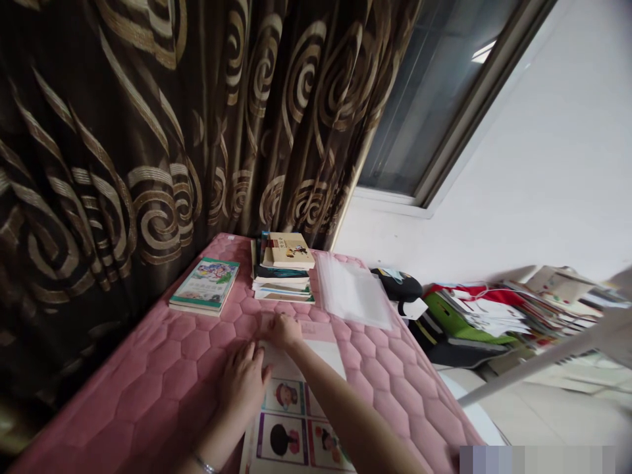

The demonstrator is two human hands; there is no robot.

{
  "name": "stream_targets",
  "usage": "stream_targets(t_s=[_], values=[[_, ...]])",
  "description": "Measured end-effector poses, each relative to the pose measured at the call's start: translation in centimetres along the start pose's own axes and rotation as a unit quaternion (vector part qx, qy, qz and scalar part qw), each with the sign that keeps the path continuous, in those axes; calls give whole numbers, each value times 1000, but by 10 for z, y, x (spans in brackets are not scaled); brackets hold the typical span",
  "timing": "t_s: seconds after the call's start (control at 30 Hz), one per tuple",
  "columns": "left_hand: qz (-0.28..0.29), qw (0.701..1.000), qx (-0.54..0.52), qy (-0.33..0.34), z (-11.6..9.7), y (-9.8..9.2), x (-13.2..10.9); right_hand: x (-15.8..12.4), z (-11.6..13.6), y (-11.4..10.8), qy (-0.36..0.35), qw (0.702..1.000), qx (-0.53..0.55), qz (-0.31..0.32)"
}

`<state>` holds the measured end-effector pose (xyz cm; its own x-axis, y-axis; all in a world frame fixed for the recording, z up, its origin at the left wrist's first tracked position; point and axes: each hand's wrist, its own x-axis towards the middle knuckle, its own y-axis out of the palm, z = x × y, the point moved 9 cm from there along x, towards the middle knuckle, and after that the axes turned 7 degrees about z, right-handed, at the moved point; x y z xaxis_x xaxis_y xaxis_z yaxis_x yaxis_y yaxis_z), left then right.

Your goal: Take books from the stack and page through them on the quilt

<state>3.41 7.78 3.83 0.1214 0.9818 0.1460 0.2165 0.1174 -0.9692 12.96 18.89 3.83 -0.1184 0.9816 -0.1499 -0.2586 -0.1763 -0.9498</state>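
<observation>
A picture book or sheet (280, 438) with framed cartoon figures lies on the pink quilted mattress (162, 382), below both of my forearms. At its far edge runs a pale pinkish strip (318, 330); I cannot tell whether it is part of the page or clear film. My right hand (282, 331) is on the strip's left part, fingers curled in and closed; what they pinch is hidden. Along the left edge, my left hand (245, 376) lies with fingers stretched out, fingertips close to the right hand. A bracelet circles my left wrist.
A stack of books (284, 270) stands beyond my hands, with green-edged books (205, 286) to its left. Clear plastic sheets (353, 289) lie on the right. Past the mattress edge are a black bag (397, 283), a green item (451, 317) and piled papers (488, 313). A curtain (162, 131) hangs behind.
</observation>
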Motion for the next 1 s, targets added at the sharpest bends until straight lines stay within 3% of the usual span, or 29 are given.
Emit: stream_targets(t_s=[0.2, 0.53, 0.83, 1.0], values=[[-2, 1000, -9, 0, 1, -2, 0, 23, 5, -10, 33, 999, 4, -22], [-14, 1000, 16, 1, 1, 1, -1, -21, 10, 0, -15, 1000, 10, -23], [-4, 1000, 19, 5, 1, -1, 0, 15, 12, -5, 15, 1000, 14, -13], [-4, 1000, 30, 1, 2, -2, 0, -4, 17, -7, -42, 998, 29, -29]])
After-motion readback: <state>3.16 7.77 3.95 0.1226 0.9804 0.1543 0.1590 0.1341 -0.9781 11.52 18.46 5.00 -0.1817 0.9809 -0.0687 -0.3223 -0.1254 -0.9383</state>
